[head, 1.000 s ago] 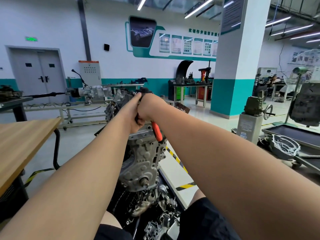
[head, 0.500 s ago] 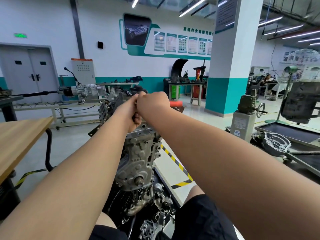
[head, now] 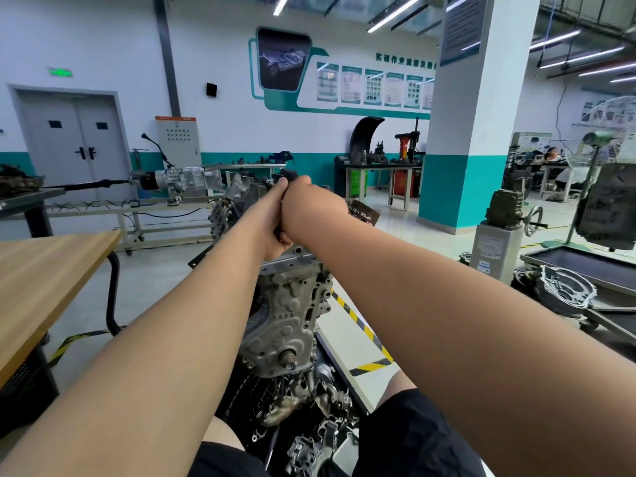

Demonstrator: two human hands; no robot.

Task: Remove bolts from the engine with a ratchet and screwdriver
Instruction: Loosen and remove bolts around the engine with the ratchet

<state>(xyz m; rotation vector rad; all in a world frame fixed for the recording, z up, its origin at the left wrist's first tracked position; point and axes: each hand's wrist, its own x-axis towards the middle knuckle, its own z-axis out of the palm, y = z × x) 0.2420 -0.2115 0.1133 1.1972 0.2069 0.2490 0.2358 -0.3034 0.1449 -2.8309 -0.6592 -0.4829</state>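
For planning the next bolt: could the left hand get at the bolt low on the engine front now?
Probably yes, once freed. The left hand grips the tool atop the engine beside the right hand; the low bolt shows uncovered beneath, with nothing in front.

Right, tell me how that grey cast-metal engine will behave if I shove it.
Probably very heavy: the grey cast-metal engine is a thick, bulky casting, so a shove likely won't shift it. It looks rigid, not fragile. From this end it looks tall and narrow, so it might rock if pushed near its top.
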